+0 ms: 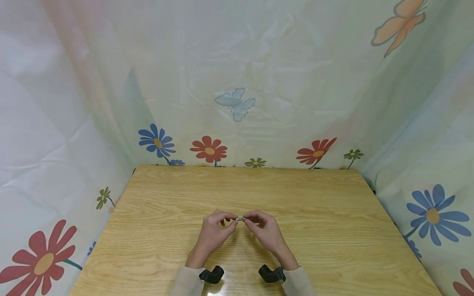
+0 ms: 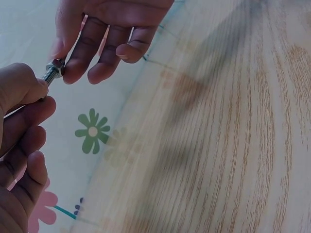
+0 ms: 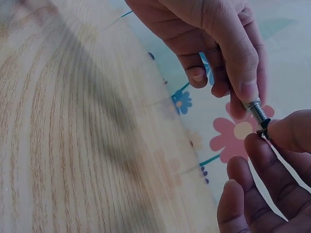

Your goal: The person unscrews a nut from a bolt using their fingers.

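Above the table, a small silver threaded bolt (image 1: 240, 219) bridges the fingertips of both hands. My left hand (image 1: 215, 232) pinches one end between thumb and forefinger, hiding that end; its other fingers curl loosely in the left wrist view. At the opposite end, my right hand (image 1: 266, 231) pinches a hex nut (image 2: 56, 67) with thumb and forefinger, its remaining fingers hanging bent. Bare thread (image 3: 258, 111) shows between the two grips. The nut sits around the bolt, partly covered by the right fingertips.
A light wooden table (image 1: 296, 193) lies beneath both hands. Curtains (image 1: 237, 61) printed with flowers and butterflies hang behind it and on both sides. Each wrist carries a black camera mount (image 1: 212, 274) over a pale sleeve (image 1: 189, 283).
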A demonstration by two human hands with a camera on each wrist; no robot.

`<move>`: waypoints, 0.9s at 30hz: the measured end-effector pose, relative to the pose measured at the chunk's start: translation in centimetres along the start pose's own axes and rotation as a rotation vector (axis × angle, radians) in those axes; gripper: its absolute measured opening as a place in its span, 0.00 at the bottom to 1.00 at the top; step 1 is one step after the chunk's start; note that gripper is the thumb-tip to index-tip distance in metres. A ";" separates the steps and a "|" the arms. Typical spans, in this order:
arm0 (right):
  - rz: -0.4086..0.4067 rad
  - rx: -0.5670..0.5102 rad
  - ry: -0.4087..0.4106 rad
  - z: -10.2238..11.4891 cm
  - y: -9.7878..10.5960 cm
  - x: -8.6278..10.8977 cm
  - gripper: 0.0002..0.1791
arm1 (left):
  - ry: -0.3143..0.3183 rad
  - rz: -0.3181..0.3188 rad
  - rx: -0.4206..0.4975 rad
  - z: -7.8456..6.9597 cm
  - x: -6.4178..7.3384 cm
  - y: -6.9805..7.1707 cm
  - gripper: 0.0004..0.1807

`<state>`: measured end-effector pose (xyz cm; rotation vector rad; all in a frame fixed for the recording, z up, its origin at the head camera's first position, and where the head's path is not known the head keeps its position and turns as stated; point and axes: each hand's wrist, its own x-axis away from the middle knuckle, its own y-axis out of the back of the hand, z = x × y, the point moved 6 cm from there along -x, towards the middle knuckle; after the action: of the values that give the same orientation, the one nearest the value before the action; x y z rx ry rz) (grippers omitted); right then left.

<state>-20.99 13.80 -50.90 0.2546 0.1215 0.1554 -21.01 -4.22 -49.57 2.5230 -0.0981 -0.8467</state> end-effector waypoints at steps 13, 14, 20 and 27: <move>0.008 -0.056 0.131 0.5 0.3 0.0 0.12 | -0.018 -0.012 0.006 0.1 0.0 -0.1 0.05; 0.003 -0.058 0.135 0.5 0.3 0.0 0.12 | -0.017 -0.010 0.005 0.1 0.0 -0.1 0.05; -0.019 -0.071 0.078 0.3 0.4 -0.1 0.14 | -0.035 -0.019 0.004 0.0 -0.1 -0.1 0.05; -0.041 -0.021 -0.069 -0.4 0.3 -0.1 0.14 | -0.044 -0.021 0.013 -0.1 -0.1 0.0 0.05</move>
<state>-21.15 14.18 -51.19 0.2357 0.0569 0.1068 -21.03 -4.17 -49.44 2.5224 -0.0919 -0.9132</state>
